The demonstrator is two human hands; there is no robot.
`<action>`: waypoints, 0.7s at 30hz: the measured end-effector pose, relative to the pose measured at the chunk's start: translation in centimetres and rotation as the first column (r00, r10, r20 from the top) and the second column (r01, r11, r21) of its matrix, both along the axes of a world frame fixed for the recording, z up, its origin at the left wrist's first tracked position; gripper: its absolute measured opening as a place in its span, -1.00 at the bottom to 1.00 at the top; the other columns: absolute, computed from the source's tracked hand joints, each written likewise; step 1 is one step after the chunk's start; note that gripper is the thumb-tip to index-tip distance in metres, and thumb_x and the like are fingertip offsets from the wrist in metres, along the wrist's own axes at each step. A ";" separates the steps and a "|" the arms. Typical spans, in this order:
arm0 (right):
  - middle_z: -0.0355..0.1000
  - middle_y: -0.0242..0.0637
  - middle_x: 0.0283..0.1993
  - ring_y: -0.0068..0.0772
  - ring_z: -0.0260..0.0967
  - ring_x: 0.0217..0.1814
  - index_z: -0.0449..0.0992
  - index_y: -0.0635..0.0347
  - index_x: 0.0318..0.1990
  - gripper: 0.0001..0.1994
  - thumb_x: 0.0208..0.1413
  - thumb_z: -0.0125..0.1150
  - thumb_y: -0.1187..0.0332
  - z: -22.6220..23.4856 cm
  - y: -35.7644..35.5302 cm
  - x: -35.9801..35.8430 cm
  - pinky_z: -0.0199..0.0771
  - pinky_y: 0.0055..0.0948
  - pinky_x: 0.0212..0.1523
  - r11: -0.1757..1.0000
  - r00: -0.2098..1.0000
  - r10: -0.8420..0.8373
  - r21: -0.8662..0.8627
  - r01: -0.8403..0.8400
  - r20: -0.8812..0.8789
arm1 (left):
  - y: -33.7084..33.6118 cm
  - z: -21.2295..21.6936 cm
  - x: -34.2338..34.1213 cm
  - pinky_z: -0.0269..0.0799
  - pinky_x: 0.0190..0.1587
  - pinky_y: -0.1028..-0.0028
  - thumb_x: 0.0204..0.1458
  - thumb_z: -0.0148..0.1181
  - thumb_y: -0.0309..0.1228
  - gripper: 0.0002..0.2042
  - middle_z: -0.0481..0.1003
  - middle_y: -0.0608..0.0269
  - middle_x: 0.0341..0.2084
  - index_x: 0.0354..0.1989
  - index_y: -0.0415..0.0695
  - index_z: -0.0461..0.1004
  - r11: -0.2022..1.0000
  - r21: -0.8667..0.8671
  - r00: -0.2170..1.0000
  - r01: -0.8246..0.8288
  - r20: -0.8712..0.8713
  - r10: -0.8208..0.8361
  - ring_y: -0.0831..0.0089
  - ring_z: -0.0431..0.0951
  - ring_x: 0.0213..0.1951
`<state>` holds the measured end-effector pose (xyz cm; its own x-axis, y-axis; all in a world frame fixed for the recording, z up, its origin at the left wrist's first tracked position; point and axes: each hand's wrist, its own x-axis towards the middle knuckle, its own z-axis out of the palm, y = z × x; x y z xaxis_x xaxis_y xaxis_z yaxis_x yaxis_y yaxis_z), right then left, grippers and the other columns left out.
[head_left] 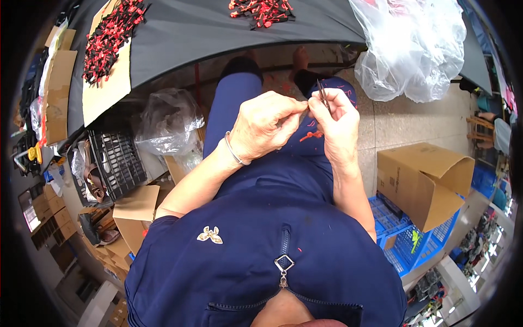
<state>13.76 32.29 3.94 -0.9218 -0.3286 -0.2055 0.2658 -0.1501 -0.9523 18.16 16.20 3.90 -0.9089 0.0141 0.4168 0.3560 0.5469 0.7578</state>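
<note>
Above my lap, both hands meet fingertip to fingertip. My left hand is closed in a pinch, and whatever lies between its fingertips is too small to make out. My right hand is closed around dark, slim thread snips, their points directed up and away from me. Its thumb and forefinger touch or nearly touch the left fingertips. Red scraps of thread or cord lie on my blue trouser leg just below the hands.
On the black-covered table lie a pile of red and black pieces on cardboard and a smaller pile. Clear plastic bags hang over its right edge. A black crate stands left; a cardboard box rests on blue crates right.
</note>
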 end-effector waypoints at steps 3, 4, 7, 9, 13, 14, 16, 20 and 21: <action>0.44 -0.35 -0.32 -0.69 0.37 -0.35 0.42 0.30 -0.20 -0.85 0.06 0.19 0.55 -0.6 -0.1 -0.2 0.41 -0.67 -0.32 1.000 0.999 -0.001 0.026 0.002 -0.035 | 0.5 0.6 0.1 0.47 -0.32 0.59 -0.09 0.23 -0.56 -0.84 0.58 0.18 -0.42 -0.28 -0.24 0.55 0.997 0.067 0.997 -0.040 0.063 0.036 0.53 0.58 -0.38; 0.44 -0.35 -0.32 -0.69 0.37 -0.35 0.42 0.30 -0.20 -0.85 0.06 0.19 0.55 -0.7 0.0 -0.3 0.41 -0.67 -0.32 1.000 0.999 -0.002 0.028 0.003 -0.034 | 0.7 0.8 0.1 0.47 -0.29 0.59 -0.05 0.23 -0.53 -0.84 0.58 0.18 -0.40 -0.26 -0.25 0.55 0.981 0.170 0.982 -0.096 0.179 0.065 0.54 0.58 -0.37; 0.44 -0.32 -0.26 -0.67 0.38 -0.31 0.43 0.30 -0.18 -0.83 0.06 0.19 0.55 -0.7 0.1 -0.7 0.41 -0.66 -0.26 0.995 0.991 0.019 0.095 -0.007 -0.133 | -0.2 -0.6 0.3 0.47 -0.21 0.58 0.02 0.19 -0.49 -0.84 0.57 0.21 -0.41 -0.24 -0.27 0.52 0.859 0.476 0.805 -0.186 0.576 -0.145 0.54 0.57 -0.34; 0.44 -0.33 -0.27 -0.66 0.38 -0.30 0.43 0.28 -0.16 -0.79 0.04 0.23 0.54 -1.0 0.1 -0.8 0.40 -0.66 -0.24 0.996 0.978 0.016 0.092 0.004 -0.209 | -0.5 -0.8 0.2 0.47 -0.22 0.58 0.06 0.16 -0.47 -0.84 0.56 0.24 -0.44 -0.23 -0.28 0.50 0.810 0.555 0.781 -0.189 0.585 -0.219 0.56 0.55 -0.36; 0.45 -0.35 -0.30 -0.65 0.38 -0.29 0.42 0.28 -0.12 -0.73 0.01 0.30 0.50 -1.0 0.1 -0.4 0.39 -0.65 -0.22 0.991 0.984 -0.117 0.052 0.125 -0.135 | -0.5 -0.6 -0.2 0.42 -0.36 0.63 0.04 0.19 -0.43 -0.84 0.54 0.26 -0.48 -0.26 -0.25 0.50 0.594 0.724 0.728 -0.350 0.610 -0.314 0.61 0.50 -0.47; 0.46 -0.35 -0.32 -0.65 0.38 -0.30 0.42 0.27 -0.11 -0.70 -0.01 0.32 0.47 -0.6 0.3 0.0 0.40 -0.64 -0.23 0.977 0.973 -0.125 0.147 0.155 -0.195 | -0.4 -0.6 -0.1 0.42 -0.36 0.64 0.04 0.18 -0.42 -0.83 0.54 0.27 -0.49 -0.26 -0.25 0.50 0.554 0.742 0.721 -0.378 0.612 -0.326 0.61 0.50 -0.47; 0.48 -0.32 -0.38 -0.59 0.41 -0.36 0.46 0.25 -0.16 -0.70 -0.06 0.37 0.42 0.3 0.3 0.5 0.41 -0.58 -0.30 0.946 0.950 -0.151 0.240 0.219 -0.272 | -0.4 -0.7 -0.2 0.42 -0.36 0.64 0.04 0.18 -0.41 -0.83 0.54 0.27 -0.50 -0.26 -0.25 0.49 0.512 0.756 0.714 -0.407 0.613 -0.338 0.62 0.50 -0.48; 0.48 -0.33 -0.47 -0.40 0.40 -0.48 0.53 0.22 -0.33 -0.78 -0.17 0.42 0.41 -1.2 1.2 0.6 0.39 -0.50 -0.45 0.777 0.685 0.033 0.449 0.440 -0.728 | 0.0 -0.4 -0.2 0.42 -0.34 0.65 0.04 0.16 -0.42 -0.82 0.52 0.29 -0.50 -0.22 -0.26 0.50 0.492 0.763 0.718 -0.418 0.610 -0.335 0.64 0.48 -0.47; 0.48 -0.33 -0.47 -0.40 0.40 -0.48 0.53 0.22 -0.33 -0.78 -0.17 0.42 0.41 -1.1 1.3 0.5 0.39 -0.50 -0.45 0.777 0.687 0.033 0.451 0.440 -0.726 | 0.1 -0.3 -0.2 0.42 -0.34 0.65 0.05 0.15 -0.43 -0.81 0.52 0.29 -0.49 -0.21 -0.26 0.49 0.478 0.769 0.715 -0.424 0.608 -0.344 0.64 0.48 -0.47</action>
